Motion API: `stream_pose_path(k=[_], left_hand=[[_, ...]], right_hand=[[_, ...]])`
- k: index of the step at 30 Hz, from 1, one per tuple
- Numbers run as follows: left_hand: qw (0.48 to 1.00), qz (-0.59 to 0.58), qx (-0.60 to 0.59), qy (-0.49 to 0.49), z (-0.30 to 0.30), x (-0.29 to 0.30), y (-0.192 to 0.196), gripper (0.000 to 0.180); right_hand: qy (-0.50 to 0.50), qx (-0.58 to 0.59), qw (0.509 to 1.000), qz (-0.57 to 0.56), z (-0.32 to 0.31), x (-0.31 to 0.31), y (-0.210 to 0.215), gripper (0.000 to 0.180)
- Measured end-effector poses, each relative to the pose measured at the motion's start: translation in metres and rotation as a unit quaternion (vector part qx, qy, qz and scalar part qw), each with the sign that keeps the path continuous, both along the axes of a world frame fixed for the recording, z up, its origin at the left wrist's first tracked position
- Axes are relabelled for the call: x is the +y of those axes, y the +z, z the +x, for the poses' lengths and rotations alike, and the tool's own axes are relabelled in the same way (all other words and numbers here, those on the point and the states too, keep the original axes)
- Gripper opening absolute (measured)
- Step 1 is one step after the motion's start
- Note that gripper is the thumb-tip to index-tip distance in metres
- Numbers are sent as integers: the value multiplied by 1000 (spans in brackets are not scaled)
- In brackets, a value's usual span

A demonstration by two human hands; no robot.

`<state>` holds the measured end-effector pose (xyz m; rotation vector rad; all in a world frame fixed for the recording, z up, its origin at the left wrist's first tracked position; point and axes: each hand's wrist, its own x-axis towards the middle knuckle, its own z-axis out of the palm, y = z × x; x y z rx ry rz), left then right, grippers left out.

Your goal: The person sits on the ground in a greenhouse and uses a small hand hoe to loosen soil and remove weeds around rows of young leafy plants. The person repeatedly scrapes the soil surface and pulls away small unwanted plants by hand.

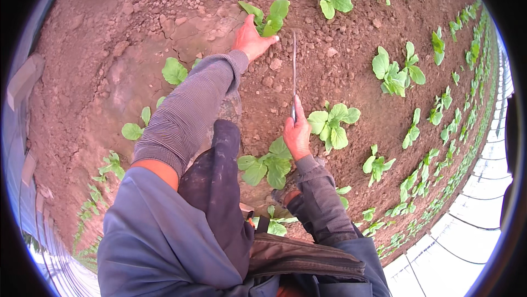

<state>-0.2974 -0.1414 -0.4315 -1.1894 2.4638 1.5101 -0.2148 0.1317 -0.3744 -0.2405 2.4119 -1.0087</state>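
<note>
My left hand [254,40] reaches down to a leafy green seedling [273,18] in the brown soil. Its thumb and forefinger are spread apart beside the base of the plant; the other fingers are partly hidden. My right hand [297,135] is wrapped round the handle end of a thin metal hand tool [294,66]. The slender shaft points away from me, and its far end meets the soil just right of the seedling. Another seedling [333,125] grows close to the right of my right hand.
A seedling [269,163] stands close between my legs, near my shoe [282,191]. More seedlings [396,72] run in rows to the right. Small clods [275,64] lie on the soil. A pale edging [24,80] borders the left side, and a brown bag [302,258] hangs at my waist.
</note>
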Motion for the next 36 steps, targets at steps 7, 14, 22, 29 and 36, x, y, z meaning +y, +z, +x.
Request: stream_pose_path(k=[7, 14, 22, 29, 36], left_hand=[[975, 163, 43, 143, -5, -13, -20, 73], [924, 352, 18, 149, -11, -16, 18, 54], [969, 239, 15, -61, -28, -36, 11, 60], [969, 246, 3, -11, -21, -28, 9, 53], [963, 258, -31, -76, -3, -36, 21, 64]], right_hand=[[-14, -10, 1000, -4, 4, 0, 1, 67], [-64, 23, 996, -53, 23, 7, 2, 68], [-30, 2, 999, -25, 20, 7, 1, 66], [-90, 45, 994, -39, 35, 16, 0, 66], [-74, 21, 997, -16, 40, 20, -1, 68]])
